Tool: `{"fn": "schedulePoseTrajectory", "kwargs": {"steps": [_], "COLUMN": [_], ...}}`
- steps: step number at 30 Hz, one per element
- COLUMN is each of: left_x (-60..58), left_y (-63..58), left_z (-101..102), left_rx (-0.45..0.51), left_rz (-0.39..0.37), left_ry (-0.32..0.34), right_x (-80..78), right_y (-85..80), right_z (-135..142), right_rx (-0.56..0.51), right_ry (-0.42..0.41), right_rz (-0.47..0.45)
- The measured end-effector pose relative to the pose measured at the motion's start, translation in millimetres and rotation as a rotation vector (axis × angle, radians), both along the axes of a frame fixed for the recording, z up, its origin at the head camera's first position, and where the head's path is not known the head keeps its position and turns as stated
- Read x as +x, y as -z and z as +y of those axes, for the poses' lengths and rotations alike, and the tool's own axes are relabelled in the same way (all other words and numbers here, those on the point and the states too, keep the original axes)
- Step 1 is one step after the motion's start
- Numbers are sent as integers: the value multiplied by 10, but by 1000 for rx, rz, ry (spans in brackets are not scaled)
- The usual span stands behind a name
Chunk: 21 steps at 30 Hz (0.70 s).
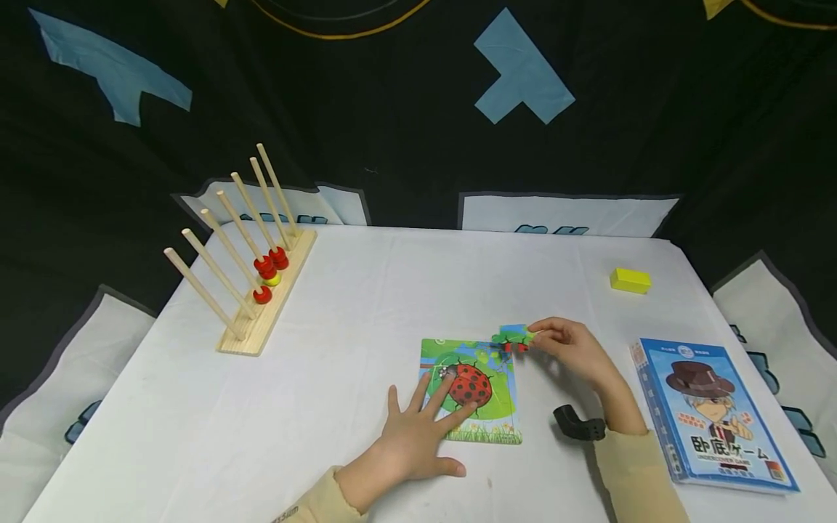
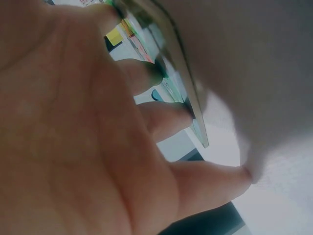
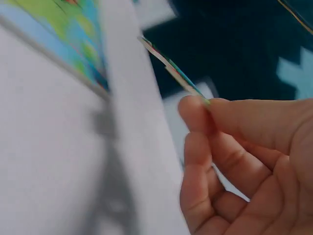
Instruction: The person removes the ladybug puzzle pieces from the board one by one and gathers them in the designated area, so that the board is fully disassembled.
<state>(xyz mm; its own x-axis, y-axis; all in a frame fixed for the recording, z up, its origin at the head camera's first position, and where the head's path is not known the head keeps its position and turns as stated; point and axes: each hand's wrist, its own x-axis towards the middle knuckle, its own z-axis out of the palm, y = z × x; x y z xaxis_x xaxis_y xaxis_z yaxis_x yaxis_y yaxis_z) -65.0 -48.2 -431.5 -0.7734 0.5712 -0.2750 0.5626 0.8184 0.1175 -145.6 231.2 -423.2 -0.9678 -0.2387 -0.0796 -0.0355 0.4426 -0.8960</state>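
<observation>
A ladybug picture puzzle lies flat on the white table. My left hand is spread over its left side, fingers straight, with some fingertips touching the picture. In the left wrist view, the puzzle's edge runs beside the fingertips, and one finger reaches the tabletop. Just off the upper right corner, my right hand pinches a small puzzle piece in green, blue and red. The right wrist view shows this thin piece edge-on between thumb and fingers, raised off the table.
At the left stands a wooden peg rack with red and yellow rings on some pegs. A yellow block lies at the back right. A blue boxed game is beside the right forearm. A black curved object sits by the right wrist.
</observation>
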Motion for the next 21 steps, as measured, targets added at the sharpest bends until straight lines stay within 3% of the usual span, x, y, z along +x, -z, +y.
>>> {"fn": "schedulePoseTrajectory", "kwargs": {"steps": [3, 7, 11, 21], "left_x": [-6, -3, -1, -4], "left_y": [-1, -9, -14, 4], "left_z": [4, 6, 8, 17], "left_rx": [-5, -10, -9, -9], "left_rz": [0, 2, 2, 2], "left_ry": [-3, -7, -7, -5], "right_x": [16, 33, 20, 27], "right_y": [-75, -107, -64, -13], "right_z": [250, 435, 472, 444], "right_rx": [53, 120, 167, 324], "right_ry": [33, 9, 3, 87], "right_rz": [-32, -83, -121, -136]}}
